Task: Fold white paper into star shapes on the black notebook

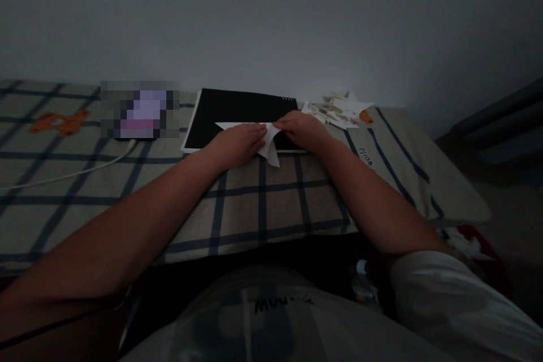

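Note:
A folded piece of white paper [271, 147] lies over the front part of a black flat pad with a pale edge [241, 103]. One pointed end of the paper sticks out to the left and another hangs past the pad's front edge. My left hand [241, 144] rests on the paper, fingers together and closed down on it. From the right, my right hand [304, 130] pinches the paper's upper right edge between thumb and fingers. The fingertips of both hands are close together, and they hide part of the folds.
Several paper scraps [337, 110] are heaped right of the pad. To the left lie a phone with a blurred screen [146, 107], its white cable [93, 168] and an orange cut-out shape [61, 123]. A checked cloth [280, 198] covers the table; a wall [254, 22] stands behind.

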The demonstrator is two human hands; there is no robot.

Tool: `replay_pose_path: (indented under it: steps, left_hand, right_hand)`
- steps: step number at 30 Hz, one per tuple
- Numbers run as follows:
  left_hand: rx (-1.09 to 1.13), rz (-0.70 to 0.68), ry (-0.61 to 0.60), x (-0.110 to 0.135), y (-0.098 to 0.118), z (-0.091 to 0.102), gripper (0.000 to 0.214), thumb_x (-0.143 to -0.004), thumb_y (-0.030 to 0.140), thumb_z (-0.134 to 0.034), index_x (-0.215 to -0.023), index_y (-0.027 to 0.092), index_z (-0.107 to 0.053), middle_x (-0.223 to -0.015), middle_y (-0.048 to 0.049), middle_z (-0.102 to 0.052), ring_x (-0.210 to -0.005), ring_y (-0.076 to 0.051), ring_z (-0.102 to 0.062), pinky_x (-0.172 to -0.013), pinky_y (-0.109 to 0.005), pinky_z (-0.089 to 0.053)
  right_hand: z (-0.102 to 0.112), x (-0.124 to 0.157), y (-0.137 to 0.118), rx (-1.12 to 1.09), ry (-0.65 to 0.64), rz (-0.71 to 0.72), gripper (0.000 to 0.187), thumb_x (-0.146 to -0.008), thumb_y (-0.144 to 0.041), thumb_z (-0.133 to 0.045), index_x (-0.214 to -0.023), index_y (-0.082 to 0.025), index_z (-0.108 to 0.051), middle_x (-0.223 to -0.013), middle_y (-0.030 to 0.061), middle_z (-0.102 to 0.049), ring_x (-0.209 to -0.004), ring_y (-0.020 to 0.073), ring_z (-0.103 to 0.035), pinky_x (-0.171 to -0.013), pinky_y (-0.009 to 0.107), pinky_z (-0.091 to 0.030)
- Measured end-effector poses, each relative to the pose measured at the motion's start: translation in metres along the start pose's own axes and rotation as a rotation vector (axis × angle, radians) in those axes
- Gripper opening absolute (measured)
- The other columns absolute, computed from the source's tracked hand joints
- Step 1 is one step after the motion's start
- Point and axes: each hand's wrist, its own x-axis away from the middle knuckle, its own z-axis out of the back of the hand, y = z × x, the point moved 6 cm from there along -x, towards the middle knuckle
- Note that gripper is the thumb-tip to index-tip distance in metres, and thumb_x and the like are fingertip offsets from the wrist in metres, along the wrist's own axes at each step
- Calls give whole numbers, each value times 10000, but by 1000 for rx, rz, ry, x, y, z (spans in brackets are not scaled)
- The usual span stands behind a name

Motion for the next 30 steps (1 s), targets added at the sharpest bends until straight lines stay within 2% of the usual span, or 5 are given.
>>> replay_pose_path:
  steps: [3, 11, 18, 22, 30]
  left_hand:
    - [-16, -4, -2, 0, -2, 1, 588, -1197, 351, -378, -1706, 120, -562, -1791, -140, -549, -1674, -260, -514, -1405, -397, -377]
    - [-30, -15, -20, 0, 0, 3, 630, -1187, 334, -344, -1714, 42, -529, -1795, -178, -533, -1668, -294, -513, -1398, -415, -382]
    - [-94, 28, -10, -2, -1, 5, 615, -1169, 347, -368, -1742, 195, -533, -1809, -106, -535, -1570, -363, -575, -1264, -546, -474]
    - [-133, 41, -46, -5, 2, 9, 655, -1122, 292, -414, -1757, 157, -501, -1804, -143, -534, -1546, -401, -557, -1213, -581, -466]
    - [-157, 55, -73, -5, 7, 11, 678, -1126, 304, -402, -1783, 140, -440, -1791, -161, -541, -1584, -393, -511, -1250, -541, -407]
  right_hand:
    - [-3, -2, 0, 18, -10, -22, 447, -1124, -146, -509, -1394, -221, -858, -1399, 116, -851, -1259, 267, -765, -1032, 412, -605]
    - [-1, -2, -5, 53, -39, -14, 425, -1139, -153, -513, -1344, -241, -874, -1378, 84, -863, -1229, 274, -744, -995, 417, -584]
    - [-2, -1, -7, 52, -34, -53, 439, -1164, -145, -483, -1386, -231, -852, -1420, 82, -847, -1284, 265, -720, -979, 380, -571]
    - [-5, -3, -4, 55, 4, -52, 429, -1188, -194, -472, -1377, -224, -856, -1400, 115, -842, -1274, 278, -717, -991, 397, -561]
    - [-3, -2, -1, 55, -14, -79, 444, -1201, -255, -450, -1368, -233, -861, -1381, 129, -833, -1249, 287, -694, -946, 396, -538]
